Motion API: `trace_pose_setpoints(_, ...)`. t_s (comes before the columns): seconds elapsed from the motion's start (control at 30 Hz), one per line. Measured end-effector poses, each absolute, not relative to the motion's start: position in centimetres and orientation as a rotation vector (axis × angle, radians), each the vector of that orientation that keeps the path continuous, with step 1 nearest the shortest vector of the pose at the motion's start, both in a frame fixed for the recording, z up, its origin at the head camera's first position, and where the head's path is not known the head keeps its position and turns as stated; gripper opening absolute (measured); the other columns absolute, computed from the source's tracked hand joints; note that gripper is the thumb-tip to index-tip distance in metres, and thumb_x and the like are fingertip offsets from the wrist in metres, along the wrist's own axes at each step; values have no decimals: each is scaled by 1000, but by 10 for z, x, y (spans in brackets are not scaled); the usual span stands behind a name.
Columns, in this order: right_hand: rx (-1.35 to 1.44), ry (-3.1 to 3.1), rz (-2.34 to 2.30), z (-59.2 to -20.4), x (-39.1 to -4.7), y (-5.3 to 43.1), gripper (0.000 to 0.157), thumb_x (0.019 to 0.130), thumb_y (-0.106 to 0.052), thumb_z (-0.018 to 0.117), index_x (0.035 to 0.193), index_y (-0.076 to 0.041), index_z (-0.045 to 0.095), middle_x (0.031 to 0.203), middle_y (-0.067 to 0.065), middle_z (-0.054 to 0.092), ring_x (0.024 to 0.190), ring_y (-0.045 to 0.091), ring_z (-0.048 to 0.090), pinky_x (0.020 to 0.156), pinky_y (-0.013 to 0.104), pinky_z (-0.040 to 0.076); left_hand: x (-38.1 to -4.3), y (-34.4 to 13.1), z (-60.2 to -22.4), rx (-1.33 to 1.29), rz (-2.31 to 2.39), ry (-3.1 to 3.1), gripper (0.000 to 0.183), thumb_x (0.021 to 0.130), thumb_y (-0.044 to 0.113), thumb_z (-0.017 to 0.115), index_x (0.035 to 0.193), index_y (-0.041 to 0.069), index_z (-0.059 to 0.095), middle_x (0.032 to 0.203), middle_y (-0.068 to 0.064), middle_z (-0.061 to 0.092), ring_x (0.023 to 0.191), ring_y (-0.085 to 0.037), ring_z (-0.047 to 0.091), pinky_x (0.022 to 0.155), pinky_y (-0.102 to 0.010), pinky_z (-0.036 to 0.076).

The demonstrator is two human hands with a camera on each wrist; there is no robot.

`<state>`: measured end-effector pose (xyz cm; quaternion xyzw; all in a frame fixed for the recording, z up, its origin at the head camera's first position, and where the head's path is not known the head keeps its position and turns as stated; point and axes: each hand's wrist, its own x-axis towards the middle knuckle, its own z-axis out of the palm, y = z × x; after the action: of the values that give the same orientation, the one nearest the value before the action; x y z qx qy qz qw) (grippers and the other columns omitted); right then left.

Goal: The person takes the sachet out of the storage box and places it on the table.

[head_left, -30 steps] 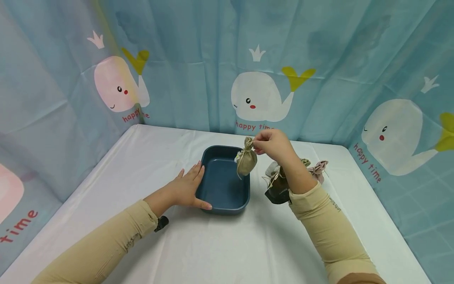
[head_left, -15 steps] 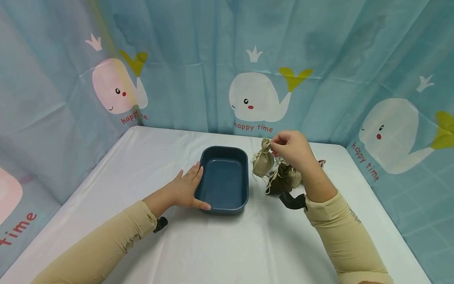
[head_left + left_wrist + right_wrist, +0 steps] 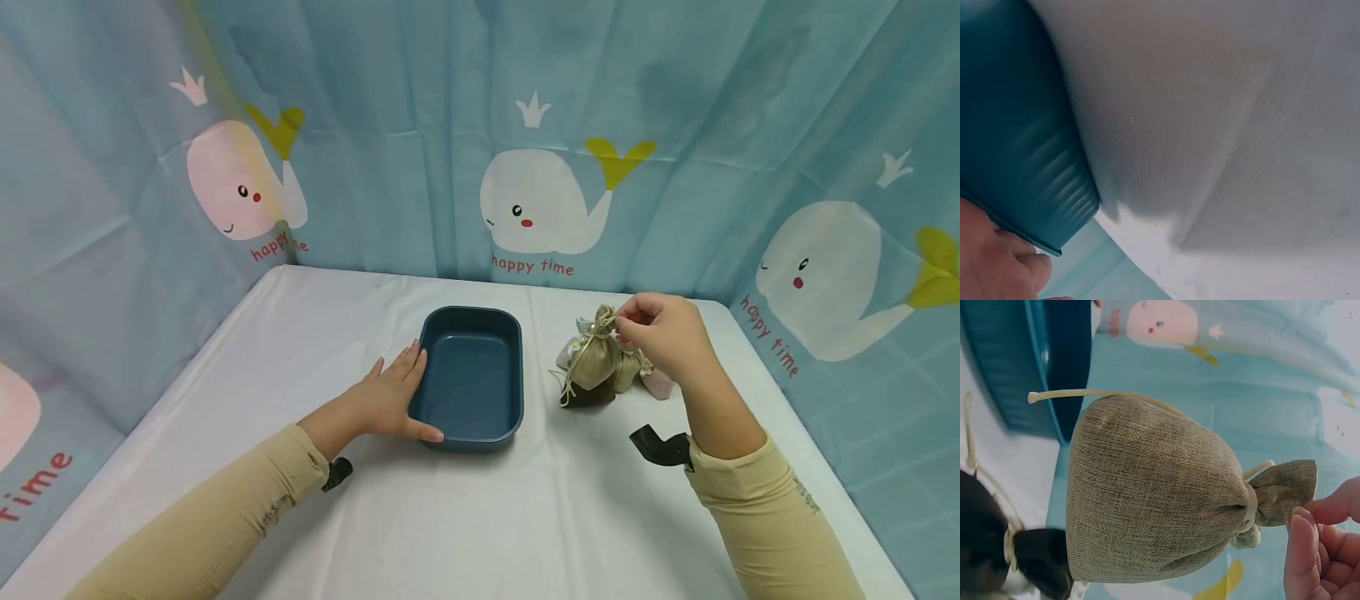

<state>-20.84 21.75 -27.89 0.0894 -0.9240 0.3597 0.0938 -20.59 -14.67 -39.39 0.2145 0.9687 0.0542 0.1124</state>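
Observation:
My right hand (image 3: 670, 337) pinches the gathered neck of a beige drawstring pouch (image 3: 592, 362) between thumb and fingertips. The pouch hangs over a group of other pouches; in the right wrist view the woven pouch (image 3: 1154, 494) fills the middle, its cord tied at the neck. Below it lies a dark brown pouch (image 3: 588, 395); a pink pouch (image 3: 658, 384) lies to the right. A dark blue rectangular tray (image 3: 468, 443) stands left of the pouches. My left hand (image 3: 382, 400) rests with spread, straight fingers on the tray's left rim.
A white cloth (image 3: 450, 533) covers the table. Blue curtains (image 3: 405, 183) printed with whales hang behind and at both sides. A grey-white pouch (image 3: 567, 353) sits at the group's left. Black camera mounts are strapped at both wrists.
My right hand has carried the beige pouch from over the tray's right edge rightward, to above the other pouches. The left hand stays on the tray's rim.

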Motion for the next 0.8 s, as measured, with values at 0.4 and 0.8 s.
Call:
trace_pose_setpoints(0.4, 189, -2688, 992, -281, -201, 249, 12, 86, -9, 57, 81, -2, 66, 71, 9, 63, 58, 11, 56, 46, 27, 44, -207, -146, -396, 634, 151, 2855, 133, 56, 88, 47, 147, 2, 1, 152, -13, -9, 140, -27, 1, 107, -56, 6)
trace_pose_setpoints(0.8, 106, -2710, 978, -304, -198, 274, 13, 85, -7, 55, 81, 0, 65, 70, 10, 63, 58, 14, 59, 50, 27, 47, -207, -147, -396, 632, 158, 2845, 133, 55, 89, 45, 147, 3, 0, 152, -13, -10, 140, -26, -2, 107, -57, 5)
